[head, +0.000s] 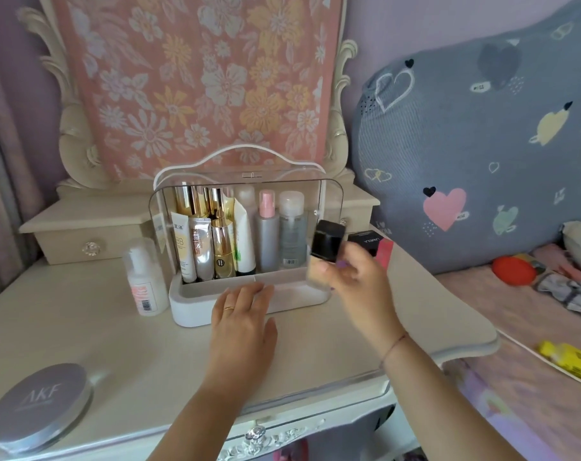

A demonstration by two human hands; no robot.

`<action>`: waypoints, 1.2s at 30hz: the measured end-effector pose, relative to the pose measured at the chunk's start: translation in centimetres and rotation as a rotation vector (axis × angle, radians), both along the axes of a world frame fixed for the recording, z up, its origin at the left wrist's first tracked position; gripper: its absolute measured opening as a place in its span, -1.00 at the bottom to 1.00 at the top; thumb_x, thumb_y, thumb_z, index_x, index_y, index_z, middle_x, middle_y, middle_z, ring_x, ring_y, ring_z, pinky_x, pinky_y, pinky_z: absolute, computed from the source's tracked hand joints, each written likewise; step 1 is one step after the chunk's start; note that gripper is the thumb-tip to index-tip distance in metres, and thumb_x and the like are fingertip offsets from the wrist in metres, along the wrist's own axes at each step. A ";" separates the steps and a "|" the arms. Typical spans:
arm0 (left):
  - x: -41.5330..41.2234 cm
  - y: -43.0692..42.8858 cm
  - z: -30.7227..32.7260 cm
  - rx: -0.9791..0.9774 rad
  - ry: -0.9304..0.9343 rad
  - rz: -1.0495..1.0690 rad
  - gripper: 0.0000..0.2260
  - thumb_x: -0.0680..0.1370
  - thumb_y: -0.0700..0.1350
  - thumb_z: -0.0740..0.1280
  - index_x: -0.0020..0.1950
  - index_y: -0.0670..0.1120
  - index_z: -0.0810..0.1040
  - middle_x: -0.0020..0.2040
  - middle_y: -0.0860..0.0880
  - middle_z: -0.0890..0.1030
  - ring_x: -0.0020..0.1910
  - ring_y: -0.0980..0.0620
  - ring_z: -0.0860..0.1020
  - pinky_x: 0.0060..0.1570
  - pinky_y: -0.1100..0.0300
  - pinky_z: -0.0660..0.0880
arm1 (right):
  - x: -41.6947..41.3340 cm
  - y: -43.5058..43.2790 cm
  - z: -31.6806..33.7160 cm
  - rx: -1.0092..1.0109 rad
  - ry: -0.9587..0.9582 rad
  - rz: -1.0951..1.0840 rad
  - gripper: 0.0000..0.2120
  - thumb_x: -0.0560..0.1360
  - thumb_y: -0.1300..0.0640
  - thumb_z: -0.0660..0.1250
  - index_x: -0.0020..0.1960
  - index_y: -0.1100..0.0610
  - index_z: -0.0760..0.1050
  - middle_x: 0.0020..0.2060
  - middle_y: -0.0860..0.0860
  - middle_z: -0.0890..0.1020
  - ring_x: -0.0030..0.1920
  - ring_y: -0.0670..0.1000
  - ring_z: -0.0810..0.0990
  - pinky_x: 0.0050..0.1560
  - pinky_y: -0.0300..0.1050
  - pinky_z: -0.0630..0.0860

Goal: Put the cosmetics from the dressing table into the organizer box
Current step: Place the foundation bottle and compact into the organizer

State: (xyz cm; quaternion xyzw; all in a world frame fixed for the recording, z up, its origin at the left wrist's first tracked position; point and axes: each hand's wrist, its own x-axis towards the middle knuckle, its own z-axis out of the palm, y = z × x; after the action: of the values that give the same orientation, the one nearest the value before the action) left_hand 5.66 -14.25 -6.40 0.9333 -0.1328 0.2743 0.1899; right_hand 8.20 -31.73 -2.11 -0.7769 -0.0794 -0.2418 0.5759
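- Head view: the organizer box (189, 307) stands at the back middle of the pale wood-grain dressing table (116, 344). It has a rounded white base, clear rigid walls and a thin arched white handle on top.
- Upright in its rear compartment is a row of cosmetics (236, 234): soft squeeze tubes, glossy gold bottles, a grey spray bottle with a pink top, and a clear bottle with a frosted cap.
- The right hand (352, 277) is raised just by the box's right end, its fingers curled round a foundation bottle (327, 241). The bottle has a square glossy black cap and a beige body, which is blurred.
- The left hand (242, 314) lies flat on the tabletop with its fingers straight, holding nothing. Its fingertips touch the front rim of the box's base, and one finger wears a thin gold ring.
- A white plastic bottle (146, 281) with a clear cap stands just beside the box's left end.
- A black and pink carton (372, 244) sits behind the right hand, near the table's right edge.
- A round, flat silver compact (38, 405) marked AKF lies at the front left corner.
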 end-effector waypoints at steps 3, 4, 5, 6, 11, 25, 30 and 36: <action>-0.1 0.1 0.0 -0.007 0.005 -0.003 -0.58 0.32 -0.31 0.44 0.18 -0.20 0.55 0.13 -0.16 0.59 0.13 -0.20 0.53 0.24 -0.15 0.34 | 1.9 3.0 0.8 -0.055 0.035 0.091 -0.81 0.34 -0.05 0.40 -0.06 -0.13 0.52 -0.20 -0.14 0.64 -0.21 0.17 0.60 -0.13 0.22 0.58; -0.1 0.1 0.1 -0.010 0.008 -0.002 -0.58 0.33 -0.30 0.44 0.18 -0.20 0.55 0.13 -0.16 0.59 0.14 -0.19 0.53 0.25 -0.15 0.33 | 2.7 3.7 1.1 -0.066 0.058 0.111 -0.79 0.37 0.00 0.41 0.00 -0.10 0.53 -0.13 -0.10 0.66 -0.15 0.15 0.63 -0.09 0.24 0.58; -0.1 0.1 0.1 -0.012 0.010 0.000 -0.58 0.33 -0.30 0.43 0.19 -0.19 0.55 0.13 -0.15 0.59 0.14 -0.19 0.53 0.26 -0.14 0.32 | 3.6 4.1 1.2 -0.089 0.077 0.117 -0.76 0.40 0.04 0.42 0.06 -0.05 0.54 -0.07 -0.06 0.67 -0.11 0.15 0.63 -0.06 0.24 0.58; -0.1 0.1 0.1 -0.013 0.008 0.002 -0.58 0.32 -0.30 0.44 0.18 -0.19 0.56 0.13 -0.14 0.59 0.13 -0.18 0.53 0.26 -0.13 0.32 | 4.5 4.4 1.3 -0.124 0.091 0.115 -0.75 0.42 0.07 0.42 0.09 -0.02 0.54 -0.03 -0.03 0.66 -0.08 0.15 0.63 -0.02 0.23 0.58; 0.0 0.2 0.0 -0.025 -0.007 -0.002 -0.57 0.31 -0.29 0.44 0.18 -0.18 0.56 0.12 -0.12 0.60 0.12 -0.14 0.54 0.28 -0.11 0.30 | 7.5 4.8 1.4 -0.243 0.194 0.157 -0.69 0.46 0.12 0.41 0.19 0.11 0.52 0.01 0.09 0.63 0.00 0.12 0.62 -0.03 -0.08 0.62; 0.3 0.3 -0.3 -0.029 -0.027 0.000 -0.58 0.31 -0.25 0.44 0.17 -0.16 0.57 0.10 -0.11 0.60 0.11 -0.12 0.55 0.26 -0.11 0.33 | 9.2 4.6 2.6 -0.549 0.143 0.170 -0.68 0.39 0.08 0.47 0.10 0.10 0.53 -0.12 -0.10 0.62 -0.11 -0.05 0.58 -0.12 -0.17 0.49; 0.2 0.3 -0.2 -0.033 -0.019 0.003 -0.58 0.31 -0.26 0.44 0.17 -0.16 0.57 0.11 -0.11 0.60 0.11 -0.13 0.55 0.27 -0.12 0.33 | 9.5 4.5 2.9 -0.591 0.160 0.156 -0.67 0.37 0.05 0.49 0.07 0.13 0.51 -0.15 -0.07 0.63 -0.14 -0.06 0.59 -0.14 -0.18 0.50; 0.1 0.2 -0.1 -0.040 0.002 0.000 -0.59 0.35 -0.26 0.41 0.20 -0.16 0.55 0.14 -0.11 0.58 0.15 -0.12 0.52 0.30 -0.10 0.30 | 9.7 4.1 2.9 -0.563 0.190 0.153 -0.68 0.36 0.09 0.50 0.05 0.12 0.48 -0.11 0.02 0.65 -0.08 0.02 0.62 0.00 -0.05 0.55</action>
State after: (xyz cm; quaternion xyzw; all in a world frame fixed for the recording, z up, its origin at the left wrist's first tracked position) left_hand 5.75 -14.01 -6.52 0.9295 -0.1269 0.2762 0.2088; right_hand 17.93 -27.65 0.74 -0.9169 -0.1472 -0.0923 0.3594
